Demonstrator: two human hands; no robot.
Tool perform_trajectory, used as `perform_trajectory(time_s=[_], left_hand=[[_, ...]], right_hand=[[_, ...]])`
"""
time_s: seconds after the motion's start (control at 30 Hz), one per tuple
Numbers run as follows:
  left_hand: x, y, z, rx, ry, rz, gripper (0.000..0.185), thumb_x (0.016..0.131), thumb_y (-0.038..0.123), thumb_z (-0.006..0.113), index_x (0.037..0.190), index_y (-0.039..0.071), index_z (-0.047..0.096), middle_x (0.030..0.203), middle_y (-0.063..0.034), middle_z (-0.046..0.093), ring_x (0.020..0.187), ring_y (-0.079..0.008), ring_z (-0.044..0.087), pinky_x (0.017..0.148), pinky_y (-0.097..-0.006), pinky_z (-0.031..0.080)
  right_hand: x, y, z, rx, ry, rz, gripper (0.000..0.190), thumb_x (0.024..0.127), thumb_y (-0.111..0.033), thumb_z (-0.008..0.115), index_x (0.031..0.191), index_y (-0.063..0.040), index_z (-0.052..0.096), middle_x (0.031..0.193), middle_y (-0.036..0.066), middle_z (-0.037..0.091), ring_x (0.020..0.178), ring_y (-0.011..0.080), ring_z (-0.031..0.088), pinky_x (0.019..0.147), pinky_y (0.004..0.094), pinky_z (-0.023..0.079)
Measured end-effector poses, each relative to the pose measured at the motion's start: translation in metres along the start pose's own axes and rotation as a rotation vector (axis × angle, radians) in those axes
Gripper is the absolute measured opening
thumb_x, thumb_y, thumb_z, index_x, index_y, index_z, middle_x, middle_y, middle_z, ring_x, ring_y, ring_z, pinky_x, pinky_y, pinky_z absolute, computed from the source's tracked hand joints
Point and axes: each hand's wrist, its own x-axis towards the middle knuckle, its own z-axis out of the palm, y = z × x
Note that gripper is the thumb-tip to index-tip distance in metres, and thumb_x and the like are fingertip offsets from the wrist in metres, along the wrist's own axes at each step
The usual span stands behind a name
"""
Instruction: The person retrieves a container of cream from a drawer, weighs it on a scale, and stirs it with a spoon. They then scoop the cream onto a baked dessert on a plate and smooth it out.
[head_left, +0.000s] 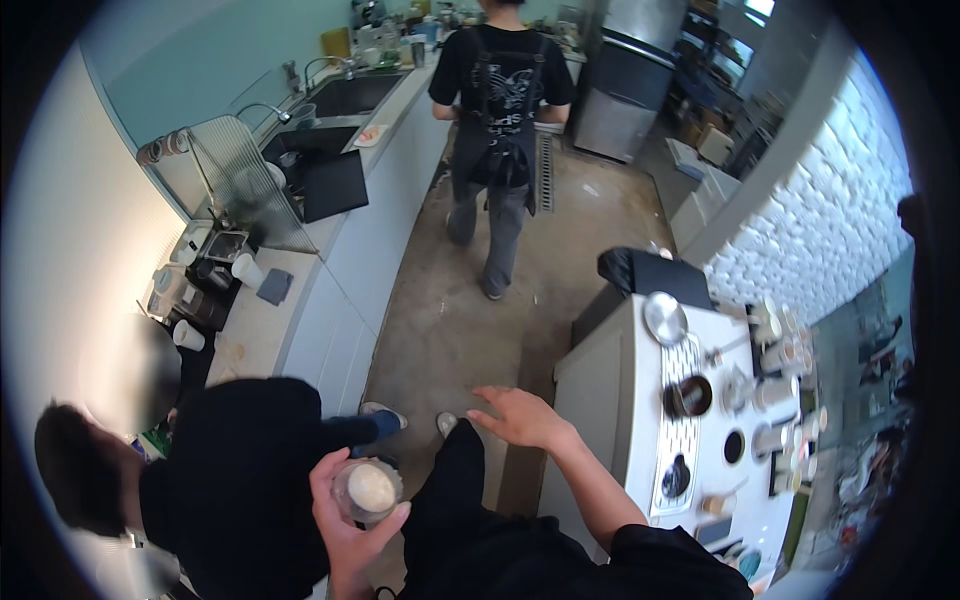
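Observation:
My left hand grips a clear cup from the side, thumb toward me. Something pale, perhaps a foamy drink, shows inside the cup; I cannot tell what it is. My right hand reaches forward over the floor with nothing in it, the thumb apart from the fingers. To its right stands a white counter, not touched by the hand. A person in black is close beside my left hand, bent over the left-hand worktop.
Ahead in the aisle, a person in an apron faces away. Sinks line the left worktop. A black-lined bin stands at the right counter's far end. Several glasses and cups crowd that counter. A steel refrigerator is at the back.

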Motion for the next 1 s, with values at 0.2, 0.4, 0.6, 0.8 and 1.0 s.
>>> perform_trajectory(time_s=[0.2,0.4,0.6,0.8,1.0], left_hand=[[0.168,-0.010,0.037,0.047,0.049,-0.035,0.090,0.067,0.001,0.092,0.144,0.001,0.044,0.124,-0.0160,0.065,0.115,-0.0236,0.066,0.105,-0.0387,0.051],[0.314,-0.020,0.058,0.110,0.187,-0.040,0.090,0.068,0.004,0.093,0.144,0.001,0.044,0.124,-0.0180,0.066,0.115,-0.0244,0.067,0.103,-0.0395,0.053],[0.423,-0.052,0.089,0.200,0.445,-0.009,0.093,0.068,0.004,0.094,0.145,0.003,0.041,0.130,-0.0193,0.065,0.117,-0.0246,0.066,0.102,-0.0400,0.054],[0.499,-0.049,0.126,0.235,0.756,-0.146,0.094,0.067,0.004,0.094,0.144,0.004,0.042,0.130,-0.0180,0.065,0.120,-0.0243,0.065,0.104,-0.0396,0.053],[0.554,-0.059,0.116,0.221,0.893,-0.149,0.093,0.066,0.005,0.095,0.143,0.004,0.042,0.132,-0.0193,0.063,0.123,-0.0269,0.063,0.107,-0.0415,0.051]], right_hand=[[0.108,0.051,-0.075,-0.017,-0.332,0.187,0.064,0.102,-0.051,0.060,0.144,-0.003,0.056,0.129,0.023,0.071,0.121,0.0403,0.067,0.101,0.0464,0.053],[0.228,0.123,-0.174,0.059,-0.214,0.233,0.053,0.100,-0.050,0.064,0.124,-0.004,0.072,0.118,0.021,0.075,0.115,0.0396,0.070,0.097,0.0444,0.056],[0.506,0.110,-0.280,-0.299,-0.491,-0.105,0.050,0.102,-0.051,0.059,0.124,-0.008,0.074,0.125,0.023,0.072,0.120,0.0417,0.067,0.102,0.0495,0.051],[0.705,-0.083,-0.287,0.201,-0.409,-0.856,0.029,0.100,-0.021,0.069,0.125,-0.005,0.069,0.099,0.016,0.077,0.090,0.0283,0.075,0.082,0.0374,0.057],[0.777,-0.205,-0.184,0.081,-0.531,-0.968,0.021,0.099,-0.014,0.066,0.118,-0.007,0.072,0.101,0.015,0.074,0.089,0.0294,0.073,0.079,0.0388,0.057]])
